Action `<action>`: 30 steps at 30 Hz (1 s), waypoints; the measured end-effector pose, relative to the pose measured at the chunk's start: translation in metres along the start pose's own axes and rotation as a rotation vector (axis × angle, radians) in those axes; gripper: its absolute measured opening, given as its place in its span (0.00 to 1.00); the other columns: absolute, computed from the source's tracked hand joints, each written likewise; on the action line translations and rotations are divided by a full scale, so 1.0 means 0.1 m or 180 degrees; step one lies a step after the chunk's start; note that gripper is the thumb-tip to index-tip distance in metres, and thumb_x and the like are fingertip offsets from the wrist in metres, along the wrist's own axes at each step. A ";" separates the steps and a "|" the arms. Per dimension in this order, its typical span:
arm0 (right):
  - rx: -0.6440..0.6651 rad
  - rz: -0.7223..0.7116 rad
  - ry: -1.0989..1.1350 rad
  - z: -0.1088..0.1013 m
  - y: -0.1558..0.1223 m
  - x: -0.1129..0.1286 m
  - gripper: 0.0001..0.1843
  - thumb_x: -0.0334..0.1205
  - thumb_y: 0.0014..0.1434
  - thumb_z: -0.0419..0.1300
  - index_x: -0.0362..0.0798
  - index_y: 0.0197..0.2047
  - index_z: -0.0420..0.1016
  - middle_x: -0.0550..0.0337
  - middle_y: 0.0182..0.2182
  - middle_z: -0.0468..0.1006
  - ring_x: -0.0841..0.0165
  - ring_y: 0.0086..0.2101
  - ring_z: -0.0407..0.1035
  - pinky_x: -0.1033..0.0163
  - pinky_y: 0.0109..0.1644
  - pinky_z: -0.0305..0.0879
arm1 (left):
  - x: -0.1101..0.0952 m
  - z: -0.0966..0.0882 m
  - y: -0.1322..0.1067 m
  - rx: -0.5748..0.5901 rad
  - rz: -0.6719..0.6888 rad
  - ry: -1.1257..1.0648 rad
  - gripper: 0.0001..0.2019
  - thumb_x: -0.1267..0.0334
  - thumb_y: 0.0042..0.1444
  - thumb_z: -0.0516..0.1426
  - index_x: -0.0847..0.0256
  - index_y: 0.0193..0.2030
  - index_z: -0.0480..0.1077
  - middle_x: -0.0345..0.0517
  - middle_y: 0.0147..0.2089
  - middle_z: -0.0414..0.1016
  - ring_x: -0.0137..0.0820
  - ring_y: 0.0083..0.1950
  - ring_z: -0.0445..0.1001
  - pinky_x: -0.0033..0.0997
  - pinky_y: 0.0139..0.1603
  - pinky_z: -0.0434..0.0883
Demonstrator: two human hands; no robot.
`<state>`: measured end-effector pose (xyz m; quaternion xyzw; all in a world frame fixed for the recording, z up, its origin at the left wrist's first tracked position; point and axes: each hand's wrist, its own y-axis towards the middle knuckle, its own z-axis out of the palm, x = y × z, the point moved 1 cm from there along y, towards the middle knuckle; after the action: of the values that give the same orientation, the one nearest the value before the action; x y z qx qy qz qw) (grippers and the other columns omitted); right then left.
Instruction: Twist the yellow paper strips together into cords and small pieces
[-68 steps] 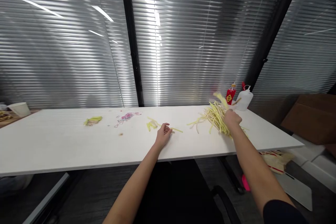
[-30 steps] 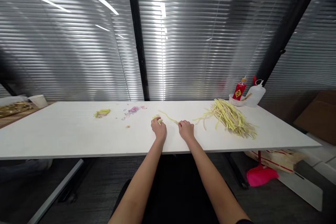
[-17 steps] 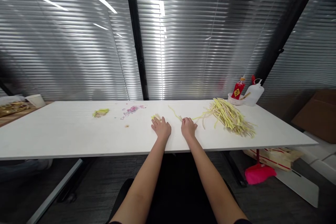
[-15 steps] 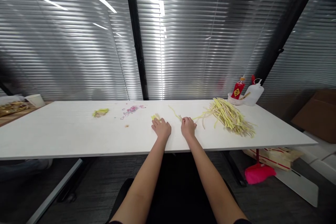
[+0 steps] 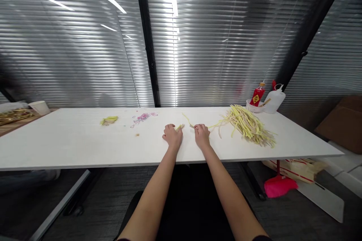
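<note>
My left hand [image 5: 172,135] is closed on a small bunch of short yellow strands [image 5: 180,127], whose ends stick out by the thumb. Just to the right, my right hand [image 5: 202,134] pinches a thin yellow strand [image 5: 186,119] close to the white table. One part of that strand runs out to the upper left of the fingertips. Beyond this hand lies a big loose heap of long yellow-and-beige strands [image 5: 250,126], with a few stray ends trailing toward the fingers. A short bundle [image 5: 109,120] of the same strands rests at the left.
Small pink and purple loops [image 5: 143,118] lie scattered on the white table [image 5: 85,147]. At the back right stand a red-labelled bottle [image 5: 257,96], a white squeeze bottle [image 5: 274,99] and a bowl [image 5: 253,108]. A white cup [image 5: 40,108] stands far left; blinds rise behind.
My left hand has turned and its spread fingers have closed round the short bunch, now showing at its right side. The right hand has barely shifted, still pinching the strand.
</note>
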<state>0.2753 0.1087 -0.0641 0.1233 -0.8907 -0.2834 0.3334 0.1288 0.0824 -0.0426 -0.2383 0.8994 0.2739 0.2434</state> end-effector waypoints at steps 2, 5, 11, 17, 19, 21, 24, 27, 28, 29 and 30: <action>0.0094 -0.0245 -0.0118 -0.01 -0.01 0.03 0.11 0.40 0.64 0.48 0.53 0.42 0.71 0.57 0.43 0.68 0.65 0.43 0.59 0.61 0.44 0.49 | -0.01 0.02 0.03 -0.0023 -0.0192 0.0191 0.23 0.48 0.54 0.51 0.64 0.50 0.63 0.59 0.51 0.64 0.45 0.52 0.62 0.45 0.48 0.57; 0.0232 -0.0530 -0.0334 0.00 -0.03 0.08 0.10 0.40 0.63 0.50 0.55 0.41 0.72 0.58 0.43 0.68 0.65 0.42 0.58 0.61 0.43 0.48 | 0.00 0.08 0.09 0.0195 -0.0162 0.0484 0.23 0.49 0.55 0.49 0.67 0.48 0.65 0.62 0.50 0.64 0.48 0.53 0.61 0.47 0.49 0.57; 0.0647 -0.0799 -0.0700 0.00 -0.04 0.15 0.09 0.42 0.63 0.51 0.55 0.38 0.73 0.59 0.37 0.71 0.65 0.40 0.58 0.60 0.41 0.45 | 0.07 0.14 0.20 0.0919 0.0604 0.0229 0.16 0.57 0.57 0.48 0.55 0.47 0.70 0.52 0.51 0.68 0.43 0.52 0.63 0.46 0.49 0.57; 0.0759 -0.0788 -0.0762 0.00 -0.04 0.18 0.12 0.42 0.64 0.49 0.54 0.38 0.74 0.57 0.37 0.73 0.65 0.40 0.60 0.58 0.43 0.44 | 0.06 0.05 0.27 0.1528 0.0716 -0.0030 0.17 0.54 0.57 0.47 0.50 0.45 0.73 0.46 0.50 0.72 0.43 0.53 0.64 0.47 0.52 0.55; 0.0804 -0.0723 -0.0679 0.01 -0.04 0.17 0.12 0.41 0.64 0.50 0.52 0.37 0.74 0.57 0.36 0.73 0.65 0.40 0.61 0.58 0.43 0.45 | 0.05 0.00 0.29 0.1760 0.0859 -0.0121 0.19 0.51 0.59 0.44 0.52 0.42 0.74 0.45 0.47 0.74 0.42 0.51 0.66 0.47 0.52 0.56; 0.0887 -0.0614 -0.0507 0.01 -0.03 0.15 0.10 0.41 0.63 0.51 0.50 0.36 0.73 0.57 0.35 0.74 0.65 0.40 0.62 0.59 0.44 0.46 | 0.04 -0.04 0.29 0.2018 0.1151 -0.0130 0.21 0.48 0.58 0.45 0.54 0.40 0.75 0.46 0.45 0.74 0.41 0.48 0.68 0.45 0.51 0.58; 0.0923 -0.0382 -0.0053 0.01 -0.01 0.10 0.07 0.41 0.60 0.53 0.50 0.39 0.70 0.59 0.35 0.75 0.66 0.39 0.65 0.61 0.44 0.49 | 0.01 -0.06 0.24 0.2066 0.1615 0.0101 0.22 0.44 0.56 0.47 0.56 0.40 0.74 0.49 0.45 0.72 0.40 0.47 0.68 0.40 0.48 0.62; 0.0834 -0.0159 0.0402 0.01 -0.01 0.04 0.07 0.39 0.59 0.52 0.49 0.40 0.68 0.61 0.36 0.76 0.67 0.38 0.67 0.62 0.44 0.52 | -0.02 -0.04 0.13 0.1818 0.1942 0.0500 0.20 0.49 0.60 0.45 0.58 0.43 0.72 0.53 0.46 0.69 0.40 0.48 0.68 0.38 0.46 0.63; 0.0801 -0.0101 0.0508 0.01 -0.01 0.02 0.07 0.38 0.59 0.52 0.49 0.40 0.67 0.61 0.36 0.76 0.68 0.38 0.67 0.62 0.44 0.53 | -0.03 -0.02 0.09 0.1740 0.2077 0.0638 0.19 0.52 0.61 0.44 0.59 0.43 0.72 0.54 0.45 0.69 0.40 0.47 0.68 0.39 0.46 0.63; 0.0771 -0.0060 0.0586 0.02 -0.01 0.00 0.07 0.38 0.58 0.51 0.49 0.40 0.67 0.61 0.36 0.76 0.68 0.38 0.67 0.63 0.44 0.54 | -0.03 -0.01 0.06 0.1659 0.2223 0.0769 0.18 0.56 0.62 0.43 0.60 0.43 0.71 0.55 0.44 0.68 0.40 0.47 0.68 0.40 0.47 0.62; 0.0742 -0.0030 0.0638 0.03 -0.01 -0.01 0.07 0.38 0.58 0.51 0.49 0.40 0.67 0.61 0.36 0.76 0.68 0.37 0.68 0.63 0.44 0.55 | -0.04 0.00 0.03 0.1592 0.2370 0.0886 0.17 0.60 0.62 0.43 0.61 0.43 0.71 0.55 0.44 0.68 0.41 0.47 0.67 0.42 0.47 0.62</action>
<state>0.2744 0.1091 -0.0671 0.1930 -0.8792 -0.1659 0.4028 0.1301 0.0855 -0.0398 0.1320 0.9862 0.0829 0.0557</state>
